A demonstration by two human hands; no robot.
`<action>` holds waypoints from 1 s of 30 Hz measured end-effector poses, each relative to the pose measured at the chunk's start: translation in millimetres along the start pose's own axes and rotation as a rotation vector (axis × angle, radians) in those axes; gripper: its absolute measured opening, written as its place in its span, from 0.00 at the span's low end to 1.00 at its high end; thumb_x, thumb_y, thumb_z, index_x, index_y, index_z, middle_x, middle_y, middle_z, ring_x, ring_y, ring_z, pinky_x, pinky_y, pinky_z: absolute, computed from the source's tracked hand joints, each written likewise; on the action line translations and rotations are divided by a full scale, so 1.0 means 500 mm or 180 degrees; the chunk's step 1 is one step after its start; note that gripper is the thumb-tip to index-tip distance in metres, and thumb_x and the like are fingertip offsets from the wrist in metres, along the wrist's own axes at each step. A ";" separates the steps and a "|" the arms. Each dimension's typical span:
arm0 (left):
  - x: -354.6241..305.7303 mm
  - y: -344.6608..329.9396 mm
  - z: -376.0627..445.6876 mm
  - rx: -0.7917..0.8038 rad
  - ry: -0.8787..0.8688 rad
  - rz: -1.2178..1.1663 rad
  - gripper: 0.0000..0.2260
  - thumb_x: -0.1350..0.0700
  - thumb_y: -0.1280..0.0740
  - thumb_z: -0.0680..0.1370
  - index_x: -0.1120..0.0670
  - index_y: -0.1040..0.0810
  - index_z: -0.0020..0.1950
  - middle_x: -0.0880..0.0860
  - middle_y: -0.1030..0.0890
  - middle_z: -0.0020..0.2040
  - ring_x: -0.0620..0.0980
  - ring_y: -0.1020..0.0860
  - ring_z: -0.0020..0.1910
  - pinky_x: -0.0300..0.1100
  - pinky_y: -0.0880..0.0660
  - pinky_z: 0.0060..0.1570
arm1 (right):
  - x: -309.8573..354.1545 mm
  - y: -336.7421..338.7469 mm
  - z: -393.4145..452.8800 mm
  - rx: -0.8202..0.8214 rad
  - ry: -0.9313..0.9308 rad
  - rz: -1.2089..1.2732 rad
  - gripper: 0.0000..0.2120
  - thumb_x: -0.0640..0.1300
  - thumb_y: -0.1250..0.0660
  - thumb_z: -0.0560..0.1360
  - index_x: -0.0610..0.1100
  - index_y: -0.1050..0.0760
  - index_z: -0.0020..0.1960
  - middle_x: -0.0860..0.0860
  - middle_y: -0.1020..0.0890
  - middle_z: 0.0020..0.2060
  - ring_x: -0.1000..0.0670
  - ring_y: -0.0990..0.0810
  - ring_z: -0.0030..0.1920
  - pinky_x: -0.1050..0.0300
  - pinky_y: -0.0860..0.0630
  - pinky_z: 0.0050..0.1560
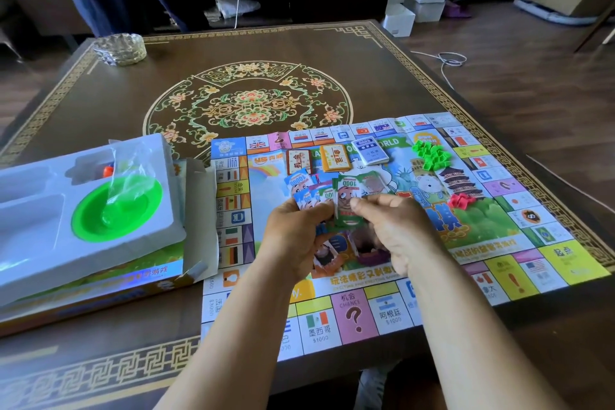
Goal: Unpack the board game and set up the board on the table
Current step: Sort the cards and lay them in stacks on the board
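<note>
Over the unfolded board (466, 236), left hand (299, 236) grips fanned play money (319, 196), right hand (396, 226) pinches one green note; best peeled singly, sorted by denomination.

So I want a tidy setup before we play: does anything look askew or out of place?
The paper game board lies creased along its folds, its near edge overhanging the table. The white plastic tray sits tilted on the opened box. Both hands hold fanned play money, unsorted.

left hand (299, 236): fingers curled, gripping | right hand (396, 233): thumb and fingers pinching
</note>
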State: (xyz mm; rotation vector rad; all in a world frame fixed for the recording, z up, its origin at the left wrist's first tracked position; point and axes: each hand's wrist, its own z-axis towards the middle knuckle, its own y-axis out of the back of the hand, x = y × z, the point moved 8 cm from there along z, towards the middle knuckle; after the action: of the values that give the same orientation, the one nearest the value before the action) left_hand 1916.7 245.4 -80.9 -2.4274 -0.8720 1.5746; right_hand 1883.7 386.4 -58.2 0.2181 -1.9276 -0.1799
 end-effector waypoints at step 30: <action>0.000 0.007 0.012 -0.0134 -0.0155 -0.0114 0.06 0.61 0.31 0.75 0.58 0.23 0.51 0.55 0.17 0.42 0.50 0.19 0.36 0.41 0.24 0.35 | 0.002 -0.003 0.003 0.0004 -0.0012 0.0231 0.08 0.44 0.26 0.70 0.47 0.24 0.36 0.54 0.23 0.28 0.59 0.29 0.26 0.65 0.35 0.26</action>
State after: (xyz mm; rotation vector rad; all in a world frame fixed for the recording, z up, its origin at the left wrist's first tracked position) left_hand 1913.1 241.5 -85.1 -2.3968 -0.9608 1.6254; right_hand 1881.8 384.9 -58.1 0.1486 -1.9361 -0.1311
